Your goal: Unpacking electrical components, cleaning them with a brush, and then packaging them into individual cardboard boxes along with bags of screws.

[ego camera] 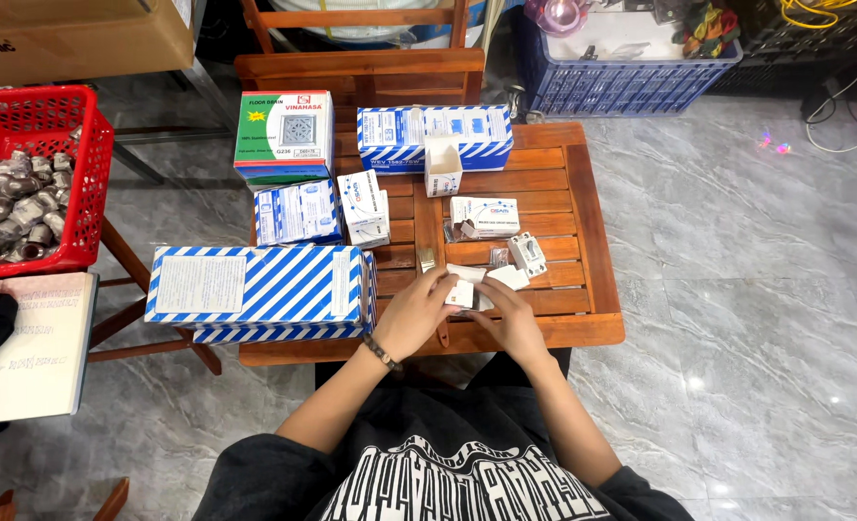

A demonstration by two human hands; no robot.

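Seven boxes (pixel 258 286), one red basket (pixel 38 183), two hands (pixel 411 314).

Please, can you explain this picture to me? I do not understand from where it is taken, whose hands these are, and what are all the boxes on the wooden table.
There is no machine here. A person wears a camera on the head, so the one picture looks down at their own arms.

The left hand and the right hand meet over a small white box at the near edge of the wooden slatted table; both touch it, and the fingers hide part of it.

On the table lie a large blue-and-white striped box, several smaller blue-and-white boxes, an open white carton, a green box, and a small grey-white device.

To the left, a red basket holds shiny metal parts. A blue crate stands beyond the table.
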